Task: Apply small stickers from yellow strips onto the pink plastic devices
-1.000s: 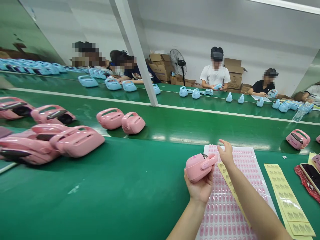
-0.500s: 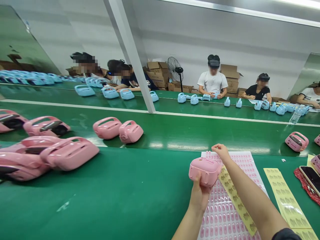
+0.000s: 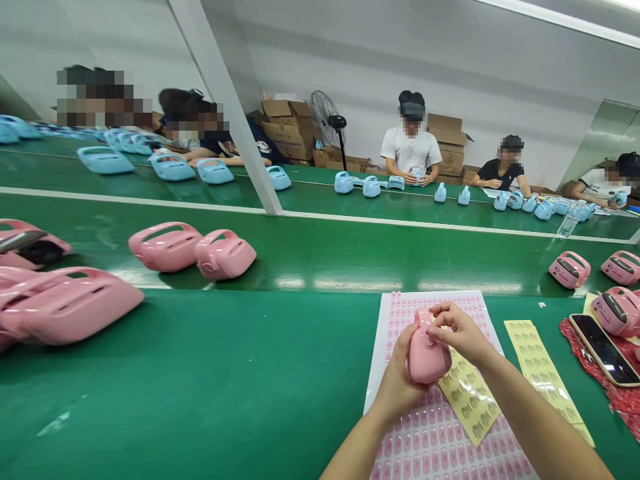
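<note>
The left hand (image 3: 400,375) is closed round the lower half of a small glossy pink casing (image 3: 425,352) and holds it clear of the green worktop (image 3: 225,400). The right hand (image 3: 463,332) is curled, with thumb and forefinger pinched together on the casing's upper end. Whether anything small sits between those fingertips cannot be told.

The likeliest slip, judging from the grip, is that the smooth shell twists or slides out of the one hand holding it while the other presses on its top. It would drop onto the sheet below. The right forearm also passes low over loose paper and could drag or crease it.

The casing sits between the two hands, the left palm behind and under it and the right fingers on top. Directly beneath both hands lies a pink sticker sheet (image 3: 400,460). A yellow sticker strip (image 3: 470,400) lies across it, just under the right wrist.

A second yellow strip (image 3: 537,360) lies to the right of the hands. Further right a phone (image 3: 603,350) rests on a red cloth (image 3: 623,400), with more pink casings (image 3: 570,270) beyond it. Other pink casings (image 3: 225,253) lie well off to the left.

Far beyond the hands, blue casings (image 3: 370,187) line the opposite side, where several people (image 3: 410,150) sit working. Behind them stand a fan (image 3: 327,120) and cardboard boxes (image 3: 285,127).
</note>
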The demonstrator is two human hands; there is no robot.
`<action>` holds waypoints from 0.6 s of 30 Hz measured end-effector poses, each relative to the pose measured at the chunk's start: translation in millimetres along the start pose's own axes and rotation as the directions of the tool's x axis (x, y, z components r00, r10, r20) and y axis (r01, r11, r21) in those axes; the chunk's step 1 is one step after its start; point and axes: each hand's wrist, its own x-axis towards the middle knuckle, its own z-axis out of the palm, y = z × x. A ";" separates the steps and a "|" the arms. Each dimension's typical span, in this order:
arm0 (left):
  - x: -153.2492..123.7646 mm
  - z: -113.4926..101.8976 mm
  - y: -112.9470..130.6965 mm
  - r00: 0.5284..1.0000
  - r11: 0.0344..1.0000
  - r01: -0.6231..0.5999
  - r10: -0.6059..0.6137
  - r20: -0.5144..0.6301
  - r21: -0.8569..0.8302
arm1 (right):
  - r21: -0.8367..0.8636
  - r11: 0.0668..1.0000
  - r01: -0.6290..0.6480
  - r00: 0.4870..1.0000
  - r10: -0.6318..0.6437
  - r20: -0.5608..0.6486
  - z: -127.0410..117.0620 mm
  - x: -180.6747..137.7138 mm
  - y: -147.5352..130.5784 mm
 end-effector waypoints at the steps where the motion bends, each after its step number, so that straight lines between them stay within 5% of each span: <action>1: 0.0 -0.3 -0.1 1.000 1.000 -0.015 0.015 0.014 0.016 | -0.017 1.000 0.006 1.000 -0.006 -0.018 0.6 -2.1 1.7; 11: -0.5 -0.3 -2.1 0.993 0.992 -0.109 0.106 0.050 0.068 | -0.047 0.998 0.051 0.996 -0.054 -0.068 5.4 -13.3 10.1; 18: -1.4 -1.1 -6.7 0.983 0.976 -0.183 0.177 0.055 0.122 | -0.218 0.934 0.283 0.940 -0.315 -0.129 9.3 -17.5 20.7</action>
